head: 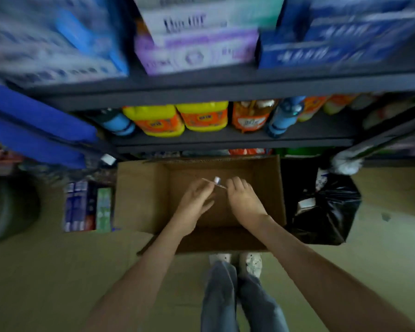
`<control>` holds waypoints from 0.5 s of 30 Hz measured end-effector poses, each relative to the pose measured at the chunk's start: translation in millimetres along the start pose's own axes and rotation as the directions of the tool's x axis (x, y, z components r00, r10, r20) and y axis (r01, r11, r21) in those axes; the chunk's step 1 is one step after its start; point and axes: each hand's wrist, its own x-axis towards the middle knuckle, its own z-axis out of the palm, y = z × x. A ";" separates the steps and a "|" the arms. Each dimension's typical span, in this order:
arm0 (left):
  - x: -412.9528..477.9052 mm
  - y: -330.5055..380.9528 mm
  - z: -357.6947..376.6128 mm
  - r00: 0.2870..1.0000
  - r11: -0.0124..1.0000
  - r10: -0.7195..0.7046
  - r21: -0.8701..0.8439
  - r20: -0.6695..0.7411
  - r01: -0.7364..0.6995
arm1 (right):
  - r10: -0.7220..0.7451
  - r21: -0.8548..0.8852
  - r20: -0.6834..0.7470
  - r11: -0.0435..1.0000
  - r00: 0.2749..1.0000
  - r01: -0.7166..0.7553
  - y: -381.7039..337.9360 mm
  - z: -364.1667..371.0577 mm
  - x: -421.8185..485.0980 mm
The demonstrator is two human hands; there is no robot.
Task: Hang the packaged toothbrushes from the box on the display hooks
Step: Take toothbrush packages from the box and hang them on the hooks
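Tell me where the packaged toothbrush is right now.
Head view, centre: the packaged toothbrush is held between the left hand and the right hand, just above the open cardboard box on the floor below the shelves.

Tan floor (58, 271), open cardboard box (141, 195), black bag (326, 212) right, boxed packs (86, 207) left

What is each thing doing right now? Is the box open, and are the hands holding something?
cardboard box: open, flaps folded out, on the floor.
packaged toothbrush: held over the box, between both hands.
left hand: pinches the package's left end.
right hand: fingers curled on its right end.
black bag: on the floor right of the box; too blurred to tell if tied.
yellow bottles: on the shelf.
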 end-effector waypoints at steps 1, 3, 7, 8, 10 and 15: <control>-28.1 17.7 2.7 0.997 0.998 0.061 -0.013 0.055 -0.060 | -0.035 -0.015 -0.089 0.999 0.995 0.034 -7.6 -31.8 -10.7; -79.0 49.3 10.5 0.967 0.980 0.196 0.010 0.162 -0.200 | -0.131 -0.066 -0.220 0.991 0.967 0.119 -23.0 -93.0 -28.9; -168.6 105.9 27.4 0.841 0.831 0.502 0.155 0.200 -0.534 | -0.346 -0.173 -0.439 0.938 0.829 0.300 -55.8 -192.4 -61.5; -184.4 120.0 27.7 0.803 0.788 0.566 0.165 0.188 -0.593 | -0.368 -0.179 -0.488 0.930 0.792 0.321 -61.5 -214.3 -67.3; -217.1 150.8 25.5 0.786 0.765 0.600 0.180 0.151 -0.618 | -0.340 -0.146 -0.555 0.938 0.759 0.314 -72.1 -259.7 -80.4; -284.0 228.6 12.3 0.674 0.692 0.663 0.077 0.326 -0.718 | -0.204 0.016 -0.597 0.964 0.776 0.265 -98.9 -353.3 -100.8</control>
